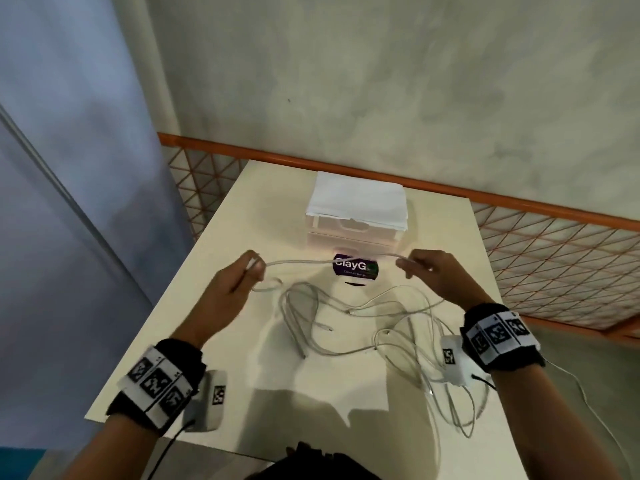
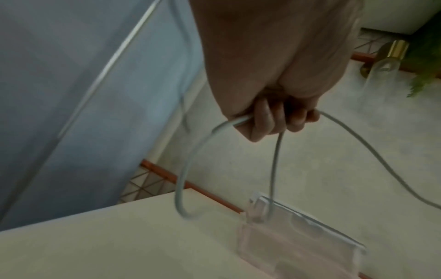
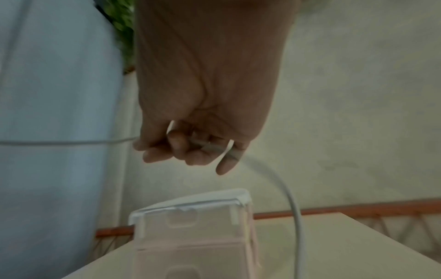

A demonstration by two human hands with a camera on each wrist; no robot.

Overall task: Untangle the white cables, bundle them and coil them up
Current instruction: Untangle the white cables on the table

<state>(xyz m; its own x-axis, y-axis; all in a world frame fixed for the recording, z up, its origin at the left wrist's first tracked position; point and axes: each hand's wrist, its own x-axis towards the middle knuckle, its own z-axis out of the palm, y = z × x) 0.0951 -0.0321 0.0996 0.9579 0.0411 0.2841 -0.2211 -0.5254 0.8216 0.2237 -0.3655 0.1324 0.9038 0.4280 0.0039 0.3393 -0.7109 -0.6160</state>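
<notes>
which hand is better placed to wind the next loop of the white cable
Probably the right hand: it holds the white cable on the side where the loose strands trail off, so it can feed slack. The left hand already grips a small loop.

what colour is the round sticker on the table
Dark purple with white lettering on the sticker; clearest in the head view.

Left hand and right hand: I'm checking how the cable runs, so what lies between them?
A stretch of white cable spans from the left hand to the right hand, passing above a purple label on the table, in the head view.
</notes>
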